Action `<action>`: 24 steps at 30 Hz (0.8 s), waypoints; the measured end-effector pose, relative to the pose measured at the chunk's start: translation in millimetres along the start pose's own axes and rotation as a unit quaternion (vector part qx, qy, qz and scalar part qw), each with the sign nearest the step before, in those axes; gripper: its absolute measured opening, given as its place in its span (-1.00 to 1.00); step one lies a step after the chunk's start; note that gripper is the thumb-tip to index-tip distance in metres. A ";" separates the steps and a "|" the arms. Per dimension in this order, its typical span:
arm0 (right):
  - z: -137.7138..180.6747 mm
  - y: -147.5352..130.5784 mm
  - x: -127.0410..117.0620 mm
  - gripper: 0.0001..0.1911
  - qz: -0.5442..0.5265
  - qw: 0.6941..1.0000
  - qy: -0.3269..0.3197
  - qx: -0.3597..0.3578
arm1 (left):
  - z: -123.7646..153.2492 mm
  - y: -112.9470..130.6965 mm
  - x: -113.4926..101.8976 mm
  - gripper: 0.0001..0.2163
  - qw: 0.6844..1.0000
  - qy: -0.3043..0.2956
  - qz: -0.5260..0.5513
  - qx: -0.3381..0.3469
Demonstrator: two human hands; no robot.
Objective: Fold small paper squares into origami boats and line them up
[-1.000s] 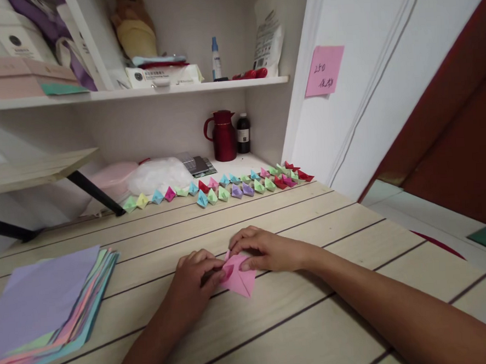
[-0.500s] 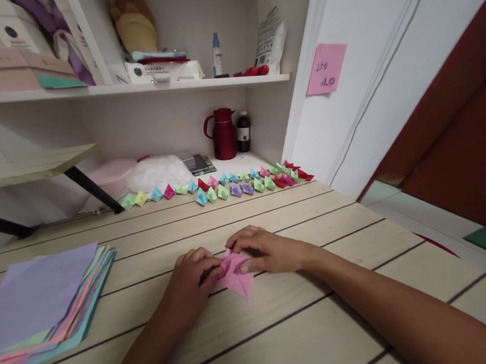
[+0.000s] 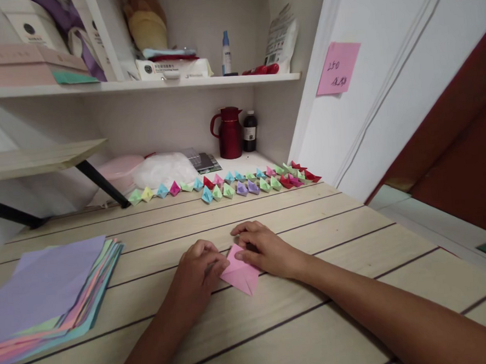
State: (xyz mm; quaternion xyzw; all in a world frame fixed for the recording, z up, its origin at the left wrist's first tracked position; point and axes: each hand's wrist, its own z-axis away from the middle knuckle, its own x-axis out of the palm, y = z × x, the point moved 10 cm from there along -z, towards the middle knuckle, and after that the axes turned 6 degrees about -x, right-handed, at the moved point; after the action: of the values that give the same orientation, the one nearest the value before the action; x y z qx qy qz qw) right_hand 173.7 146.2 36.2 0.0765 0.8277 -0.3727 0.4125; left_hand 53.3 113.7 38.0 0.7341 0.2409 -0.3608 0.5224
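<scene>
A small pink folded paper, creased into a diamond-like shape, lies on the striped wooden tabletop between my hands. My left hand pinches its left corner between thumb and fingers. From the right, my right hand holds it, thumb resting on the upper face and fingers curled behind the far edge. Part of the paper's right and upper sides is hidden under that hand. Beyond my hands, small folded paper boats in many colours stand in rows along the back of the table.
A stack of coloured paper sheets, purple on top, lies at the left. Behind the boats are a red jug, a dark bottle and a white plastic bag. A small wooden stand with black legs rises at the back left.
The pink paper now lies flatter, with its raised flap pressed down. My fingers have shifted slightly along its edges. The whole view has moved a little to the left.
</scene>
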 end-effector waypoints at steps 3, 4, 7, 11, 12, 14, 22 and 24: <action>-0.3 0.3 0.2 -0.86 0.004 1.000 0.005 -0.002 | -0.4 -2.8 2.3 -0.90 0.999 0.015 -0.039 0.000; -0.4 0.4 -0.2 -0.87 0.003 1.000 0.007 -0.002 | -0.8 -3.5 3.7 -0.91 0.998 0.015 -0.056 -0.001; -0.3 1.6 -2.7 -0.65 -0.018 1.000 0.019 -0.001 | -2.4 -5.6 6.0 -0.93 0.996 0.016 -0.087 -0.010; -1.0 3.3 -5.9 -0.48 -0.036 0.999 0.024 -0.006 | -1.6 -5.3 3.7 -0.77 0.994 0.040 -0.097 -0.002; -1.4 4.0 -6.1 -0.51 -0.029 0.999 0.021 -0.007 | -0.6 -2.9 4.6 -0.71 0.994 0.043 -0.104 0.012; -2.2 6.6 -5.9 -0.59 -0.005 1.000 0.012 -0.004 | 2.8 5.4 8.6 -0.65 0.990 0.040 -0.123 0.054; -2.3 10.3 -3.1 -0.64 0.071 0.997 -0.003 0.018 | 8.5 18.8 12.6 -0.77 0.984 0.036 -0.154 0.081; -2.6 9.7 -3.3 -0.63 0.077 0.997 0.001 0.029 | 8.1 17.6 11.7 -0.80 0.984 0.038 -0.155 0.074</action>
State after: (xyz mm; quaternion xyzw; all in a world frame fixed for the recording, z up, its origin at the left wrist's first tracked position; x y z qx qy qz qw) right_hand 178.4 155.5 34.2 0.1528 0.8086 -0.3635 0.4367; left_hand 71.2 99.8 37.7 0.7378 0.3437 -0.4261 0.3949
